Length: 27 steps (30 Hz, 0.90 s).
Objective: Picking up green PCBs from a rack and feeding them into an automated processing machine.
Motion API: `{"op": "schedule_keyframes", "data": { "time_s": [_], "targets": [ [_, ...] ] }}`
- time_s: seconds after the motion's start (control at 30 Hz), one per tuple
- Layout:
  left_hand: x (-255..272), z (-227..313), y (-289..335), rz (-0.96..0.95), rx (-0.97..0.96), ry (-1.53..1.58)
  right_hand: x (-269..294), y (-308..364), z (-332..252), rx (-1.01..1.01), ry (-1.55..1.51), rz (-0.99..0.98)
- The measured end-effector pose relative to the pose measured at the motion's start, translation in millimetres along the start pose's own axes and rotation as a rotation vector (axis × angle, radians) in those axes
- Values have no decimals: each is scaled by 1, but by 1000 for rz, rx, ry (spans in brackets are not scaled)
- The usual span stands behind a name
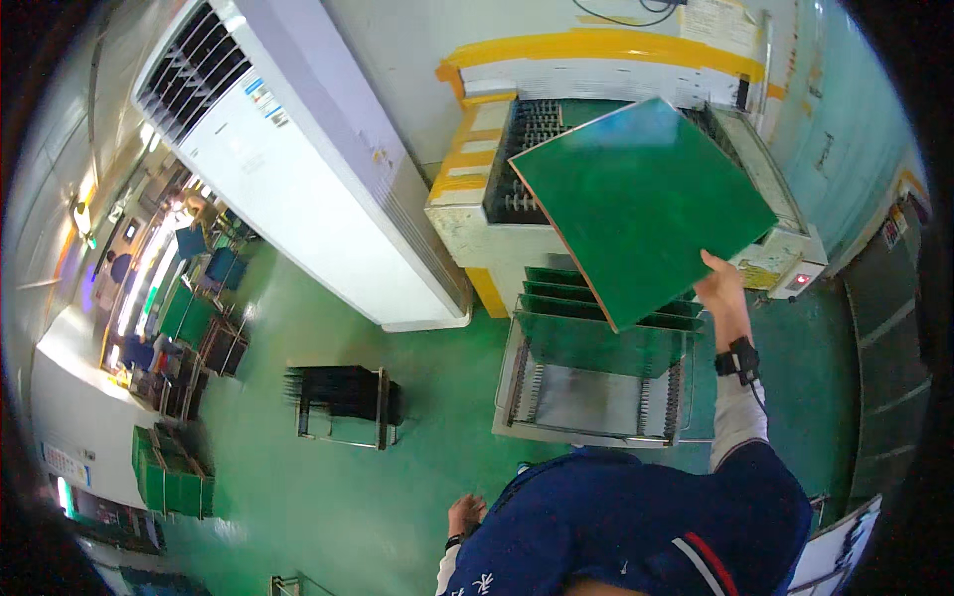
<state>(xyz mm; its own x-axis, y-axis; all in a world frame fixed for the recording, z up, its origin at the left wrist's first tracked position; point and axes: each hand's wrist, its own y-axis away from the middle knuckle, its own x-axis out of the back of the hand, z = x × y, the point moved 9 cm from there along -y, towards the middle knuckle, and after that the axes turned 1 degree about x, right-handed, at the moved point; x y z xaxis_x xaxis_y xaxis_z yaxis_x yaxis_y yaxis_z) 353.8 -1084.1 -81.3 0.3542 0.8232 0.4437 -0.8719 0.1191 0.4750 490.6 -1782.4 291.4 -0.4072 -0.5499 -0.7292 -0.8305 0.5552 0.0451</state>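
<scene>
My right hand grips a large square green board by its near right edge, thumb on the upper face. The board is tilted over the roller bed of a cream machine and hides much of it. Below the board stands a metal rack with several green boards upright in its slots. Low at my left side, my left hand hangs away from the rack with its fingers curled in and nothing visible in them.
A tall white air conditioner stands left of the machine. On the green floor, a small rack of dark upright sheets sits left of the metal rack. Farther left is a stack of green boards. People work at benches in the far left background.
</scene>
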Motion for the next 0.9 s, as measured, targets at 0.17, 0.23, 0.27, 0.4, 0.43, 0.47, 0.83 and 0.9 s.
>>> {"op": "schedule_keyframes", "data": {
  "time_s": [0.17, 0.23, 0.27, 0.4, 0.43, 0.47, 0.83, 0.9],
  "targets": [
    [-8, 4, 5, 69, 135, 338, 59, -48, 32, -74, -39, 173],
    [-15, -24, 10, 144, 307, 739, 62, -65, 46, -59, -78, 161],
    [-18, -40, 11, 172, 380, 894, 68, -73, 50, -64, -67, 193],
    [-14, -56, 4, 18, 66, 245, 68, -105, 82, -102, -17, 275],
    [-22, -78, 5, 83, 365, 676, 64, -105, 86, -123, -4, 266],
    [-39, -93, 14, 152, 668, 1106, 58, -106, 91, -145, 9, 253],
    [-30, 6, 20, 70, 339, 640, 38, -98, 126, -483, 195, 32],
    [-33, -14, 14, 78, 364, 862, 41, -111, 127, -439, 185, 23]
  ]
}}
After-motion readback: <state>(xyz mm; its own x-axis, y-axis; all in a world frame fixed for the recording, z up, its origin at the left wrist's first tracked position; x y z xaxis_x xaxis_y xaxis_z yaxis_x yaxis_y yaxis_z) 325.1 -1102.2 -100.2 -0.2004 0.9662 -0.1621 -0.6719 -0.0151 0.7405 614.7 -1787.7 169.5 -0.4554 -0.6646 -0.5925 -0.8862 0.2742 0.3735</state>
